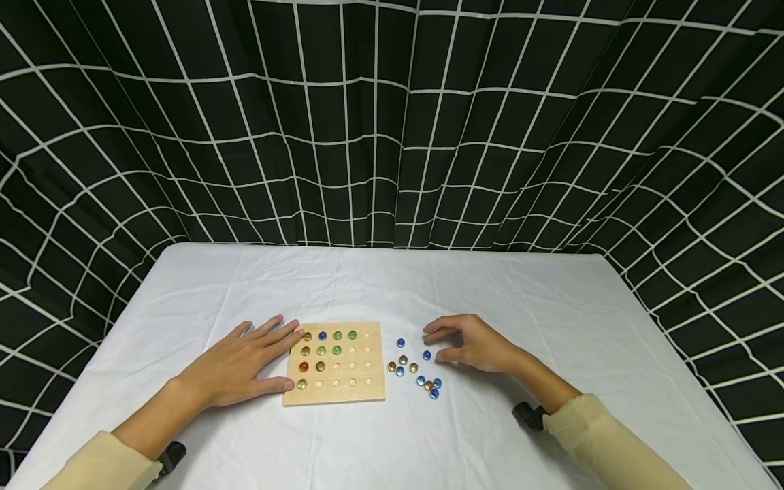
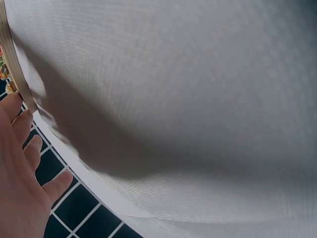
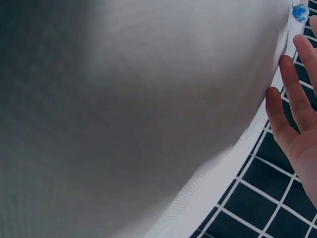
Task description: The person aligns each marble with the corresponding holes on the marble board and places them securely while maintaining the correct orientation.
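Note:
A light wooden board [image 1: 361,395] with rows of small round hollows lies on the white cloth. Glass marbles in amber, blue, green and red fill hollows on its left side and along its back row; a red marble [image 1: 303,367] is among them. My left hand [image 1: 245,364] has its fingers spread, with fingertips and thumb at the board's left edge. My right hand [image 1: 480,344] is to the right of the board, fingers bent loosely and holding nothing. Closest to its fingertips lies a dark blue marble [image 1: 427,355]. The right wrist view shows a blue marble [image 3: 300,13] beyond the fingers.
Several loose marbles, blue, amber and orange, are scattered between the board and my right hand, among them a blue marble [image 1: 434,394] at the front. White cloth [image 1: 490,435] covers the table. Behind it hangs a black curtain [image 1: 392,122] with a white grid.

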`<state>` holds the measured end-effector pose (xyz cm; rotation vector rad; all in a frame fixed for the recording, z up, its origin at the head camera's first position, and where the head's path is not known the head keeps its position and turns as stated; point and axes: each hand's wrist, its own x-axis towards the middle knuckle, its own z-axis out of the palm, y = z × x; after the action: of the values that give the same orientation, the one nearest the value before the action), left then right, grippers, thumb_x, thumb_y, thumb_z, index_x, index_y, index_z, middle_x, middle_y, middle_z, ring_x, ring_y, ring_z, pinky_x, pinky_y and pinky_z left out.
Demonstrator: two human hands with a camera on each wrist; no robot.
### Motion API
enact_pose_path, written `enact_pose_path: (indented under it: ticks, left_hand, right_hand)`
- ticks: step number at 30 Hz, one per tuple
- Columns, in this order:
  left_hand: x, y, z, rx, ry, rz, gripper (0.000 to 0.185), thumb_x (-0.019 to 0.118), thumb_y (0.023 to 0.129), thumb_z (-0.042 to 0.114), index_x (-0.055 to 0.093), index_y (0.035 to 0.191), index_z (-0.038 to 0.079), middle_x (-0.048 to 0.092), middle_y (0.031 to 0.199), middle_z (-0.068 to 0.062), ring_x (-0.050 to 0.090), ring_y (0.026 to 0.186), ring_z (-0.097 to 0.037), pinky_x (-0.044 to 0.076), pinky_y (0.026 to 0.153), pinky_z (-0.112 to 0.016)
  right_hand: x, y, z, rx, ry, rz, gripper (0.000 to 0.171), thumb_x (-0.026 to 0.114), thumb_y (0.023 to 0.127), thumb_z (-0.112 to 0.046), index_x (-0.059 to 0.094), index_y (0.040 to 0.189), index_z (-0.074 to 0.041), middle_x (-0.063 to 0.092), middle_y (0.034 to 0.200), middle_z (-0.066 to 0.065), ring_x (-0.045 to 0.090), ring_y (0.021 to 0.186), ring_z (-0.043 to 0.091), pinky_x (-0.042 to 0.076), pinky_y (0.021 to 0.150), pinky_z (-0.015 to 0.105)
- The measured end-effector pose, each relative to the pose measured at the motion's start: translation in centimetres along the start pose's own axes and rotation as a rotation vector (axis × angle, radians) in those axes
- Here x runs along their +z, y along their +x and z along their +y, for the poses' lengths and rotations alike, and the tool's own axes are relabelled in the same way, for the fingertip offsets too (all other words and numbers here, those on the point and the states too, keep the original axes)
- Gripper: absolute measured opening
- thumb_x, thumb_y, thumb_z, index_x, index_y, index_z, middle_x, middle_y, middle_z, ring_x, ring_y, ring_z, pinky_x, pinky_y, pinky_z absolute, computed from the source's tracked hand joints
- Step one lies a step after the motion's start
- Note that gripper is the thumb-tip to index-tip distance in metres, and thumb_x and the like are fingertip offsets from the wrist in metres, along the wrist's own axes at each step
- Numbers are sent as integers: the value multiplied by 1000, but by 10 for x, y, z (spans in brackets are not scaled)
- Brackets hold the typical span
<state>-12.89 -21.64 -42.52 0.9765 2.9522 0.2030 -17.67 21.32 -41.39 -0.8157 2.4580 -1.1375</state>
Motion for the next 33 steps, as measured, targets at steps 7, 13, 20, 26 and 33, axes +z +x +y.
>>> enact_pose_path:
  ticks: [7, 13, 20, 26, 33]
  left_hand:
    - [0, 0, 0, 0, -1, 12, 81, 45, 94, 71, 38, 155, 20, 36, 159, -1, 31, 146, -30, 29, 112, -63]
    - [3, 0, -1, -6, -13, 15, 82, 45, 92, 73, 38, 155, 20, 35, 159, 0, 32, 146, -30, 29, 111, -63]
    - [4, 0, -2, -16, -3, -9, 84, 43, 92, 74, 35, 156, 21, 33, 160, 1, 29, 148, -28, 28, 112, -62]
    - [4, 1, -1, 3, 0, 9, 83, 44, 93, 73, 36, 156, 20, 34, 160, 0, 31, 147, -29, 29, 112, -63]
    - [2, 0, 0, 5, 5, 10, 81, 43, 93, 72, 36, 156, 21, 35, 160, 0, 32, 146, -30, 30, 111, -63]
  right_hand:
    - [1, 2, -1, -2, -32, -6, 39, 81, 81, -2, 69, 118, -6, 76, 100, -4, 64, 112, 19, 45, 104, 43]
    - [4, 4, -4, 13, -57, -21, 37, 79, 82, -1, 69, 117, -6, 76, 97, -6, 65, 107, 16, 49, 100, 42]
    - [7, 7, -4, 8, -69, -32, 35, 79, 82, 0, 70, 116, -6, 75, 97, -6, 66, 102, 14, 51, 96, 39]
    - [8, 8, -4, -4, -79, -34, 33, 77, 83, 3, 70, 115, -5, 74, 96, -5, 67, 97, 15, 53, 92, 37]
    - [9, 10, -5, -12, -95, -33, 31, 76, 84, 3, 70, 114, -4, 74, 93, -6, 67, 95, 15, 53, 91, 35]
